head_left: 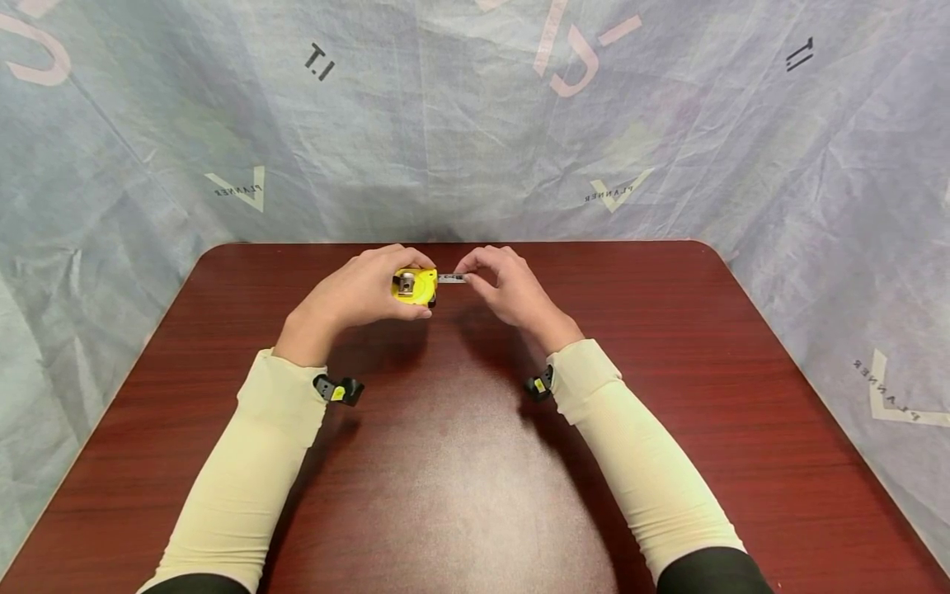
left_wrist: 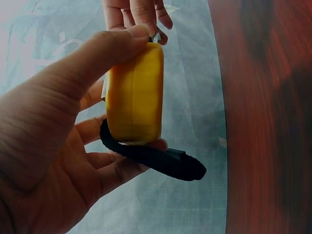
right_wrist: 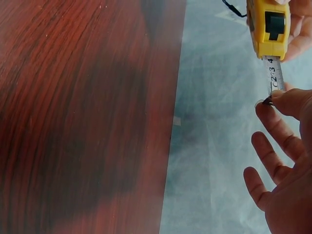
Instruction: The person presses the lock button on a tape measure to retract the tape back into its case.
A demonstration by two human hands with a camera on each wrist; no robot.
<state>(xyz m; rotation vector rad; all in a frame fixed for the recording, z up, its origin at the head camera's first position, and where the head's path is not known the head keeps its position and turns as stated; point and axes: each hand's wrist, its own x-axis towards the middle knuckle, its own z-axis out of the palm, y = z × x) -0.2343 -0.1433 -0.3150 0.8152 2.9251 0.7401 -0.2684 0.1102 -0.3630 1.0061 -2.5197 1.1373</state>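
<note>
A yellow tape measure (head_left: 416, 286) is held above the far part of the table by the left hand (head_left: 355, 290), thumb on one side and fingers on the other. Its metal belt clip faces up in the head view. In the left wrist view a black wrist strap (left_wrist: 161, 161) hangs from the yellow case (left_wrist: 135, 92). A short length of metal blade (right_wrist: 273, 75) sticks out of the case, its numbers up to 4 showing. The right hand (head_left: 512, 289) pinches the blade's end between thumb and index finger, other fingers spread in the right wrist view.
The dark red wooden table (head_left: 460, 462) has rounded far corners. Behind and beside it hangs a grey printed sheet (head_left: 445, 124). Each wrist wears a small black camera mount, one on the left (head_left: 340, 390) and one on the right (head_left: 539, 384).
</note>
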